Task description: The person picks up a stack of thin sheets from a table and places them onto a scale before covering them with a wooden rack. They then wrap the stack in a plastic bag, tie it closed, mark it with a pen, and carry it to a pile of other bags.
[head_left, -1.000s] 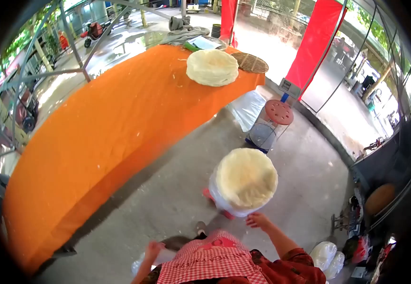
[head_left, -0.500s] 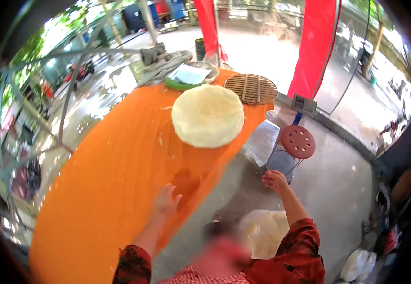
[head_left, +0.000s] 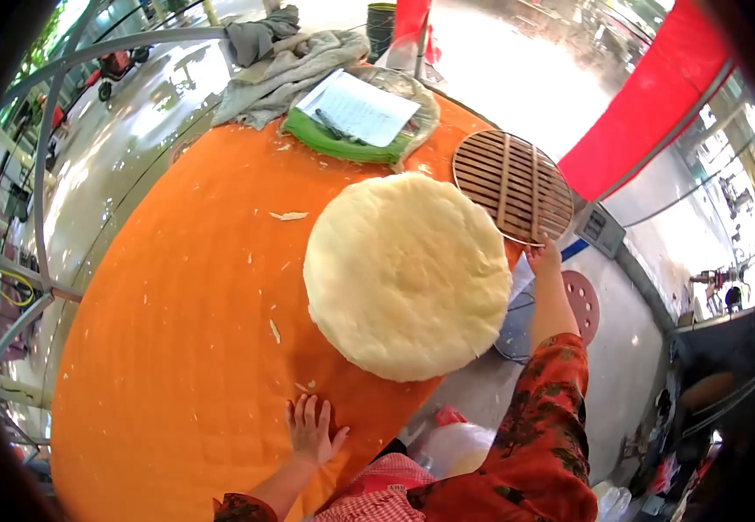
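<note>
The person wore a red floral-patterned top with sleeves to the forearms and a red-and-white checked apron; both the left hand and right hand were bare.

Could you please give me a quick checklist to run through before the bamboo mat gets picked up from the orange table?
1. Right hand at the near edge of the round bamboo mat: ok, fingers touch it; whether they grip it, cannot tell.
2. Left hand flat on the orange table, fingers spread, holding nothing: ok.
3. Mat top free of items: ok.
4. Gap between mat and the stack of flatbreads: not ok, they sit very close, nearly touching.
5. Stack fully on the table: not ok, its near edge overhangs the table edge.
6. Green tray with paper apart from the mat: ok.
</note>
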`<state>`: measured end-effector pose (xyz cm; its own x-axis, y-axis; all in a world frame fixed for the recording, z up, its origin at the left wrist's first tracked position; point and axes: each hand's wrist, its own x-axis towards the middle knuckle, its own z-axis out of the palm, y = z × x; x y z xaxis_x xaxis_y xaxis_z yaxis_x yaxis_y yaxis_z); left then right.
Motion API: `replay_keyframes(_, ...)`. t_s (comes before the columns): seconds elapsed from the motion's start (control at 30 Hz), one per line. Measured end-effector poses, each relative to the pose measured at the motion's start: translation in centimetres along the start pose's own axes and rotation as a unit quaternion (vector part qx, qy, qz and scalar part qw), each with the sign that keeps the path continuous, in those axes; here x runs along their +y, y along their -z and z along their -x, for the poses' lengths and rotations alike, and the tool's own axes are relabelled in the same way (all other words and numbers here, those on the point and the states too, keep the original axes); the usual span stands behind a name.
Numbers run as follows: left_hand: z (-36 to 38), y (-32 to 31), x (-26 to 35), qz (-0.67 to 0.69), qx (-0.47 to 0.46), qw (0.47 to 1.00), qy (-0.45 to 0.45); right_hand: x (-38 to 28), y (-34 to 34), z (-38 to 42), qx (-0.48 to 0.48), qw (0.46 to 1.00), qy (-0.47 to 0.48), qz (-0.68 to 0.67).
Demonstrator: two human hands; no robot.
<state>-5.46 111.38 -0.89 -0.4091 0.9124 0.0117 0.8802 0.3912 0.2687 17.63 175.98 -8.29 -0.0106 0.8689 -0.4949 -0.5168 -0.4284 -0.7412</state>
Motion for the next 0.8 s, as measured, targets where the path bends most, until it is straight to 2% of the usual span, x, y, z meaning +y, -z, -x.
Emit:
replay_keyframes(0.03,0.1,-0.3,-0.3,0.002,-0.004,1.0,0.002,-0.6,-0.8,-0.4,0.051,0.998,-0.033,-0.003)
replay_keyframes(0.1,0.0,-0.5,-0.3,0.005,-0.015,1.0,0.004,-1.2,-1.4,-1.4,0.057,0.997,-0.056,-0.007)
replay_keyframes(0.13,-0.2,-0.5,-0.4,-0.003,-0.022,1.0,0.008,-1.7,-1.6,-1.7,0.025,0.994,-0.043,-0.092)
replay_keyframes(0.17,-0.2,-0.5,-0.3,-0.011,-0.033,0.999,0.01,-2.7,-1.3,-2.4,-0.05,0.986,-0.041,-0.156)
replay_keyframes(0.2,-0.1,-0.4,-0.1,-0.017,-0.045,0.999,0.01,-4.7,-3.8,1.2,0.001,0.99,-0.013,-0.142)
replay_keyframes(0.23,-0.2,-0.2,0.1,-0.016,-0.047,0.999,0.007,-6.2,-1.7,-1.9,-0.033,0.991,-0.007,-0.13)
replay_keyframes(0.27,-0.4,0.0,0.3,-0.015,-0.047,0.999,0.004,-8.5,-2.1,-1.1,0.001,0.999,-0.003,-0.052)
replay_keyframes(0.3,-0.5,0.1,0.4,-0.015,-0.046,0.999,0.002,-10.4,-0.9,-2.8,-0.033,0.998,-0.003,-0.05)
replay_keyframes(0.37,-0.2,-0.6,0.1,-0.006,-0.011,1.0,-0.008,-13.9,-1.0,1.3,-0.078,0.993,0.026,-0.079)
replay_keyframes(0.4,-0.3,-0.7,0.0,-0.003,0.003,1.0,-0.014,-15.5,-0.4,3.8,-0.06,0.994,0.065,-0.056)
replay_keyframes(0.43,0.1,-0.7,0.0,0.002,0.011,1.0,-0.02,-16.8,2.7,4.3,-0.088,0.987,0.099,-0.086)
replay_keyframes(0.5,0.3,-0.9,0.1,0.004,0.038,0.999,-0.028,-18.2,8.1,12.3,-0.051,0.987,0.135,-0.072)
replay_keyframes(0.6,0.5,-1.5,-0.1,-0.04,0.077,0.995,-0.04,-17.2,21.3,24.6,0.007,0.983,0.146,-0.108)
replay_keyframes(0.63,0.8,-1.9,0.0,-0.057,0.09,0.993,-0.042,-16.4,25.3,30.2,0.015,0.983,0.169,-0.065)
replay_keyframes(0.7,1.3,-2.5,0.2,-0.061,0.104,0.991,-0.053,-14.4,31.5,42.3,0.048,0.983,0.164,-0.072)
replay_keyframes(0.77,1.7,-2.9,-0.1,-0.07,0.113,0.989,-0.06,-11.1,39.5,52.6,-0.065,0.987,0.124,-0.084)
replay_keyframes(0.8,1.9,-3.2,-0.4,-0.076,0.12,0.988,-0.066,-8.6,43.2,57.1,-0.036,0.987,0.135,-0.086)
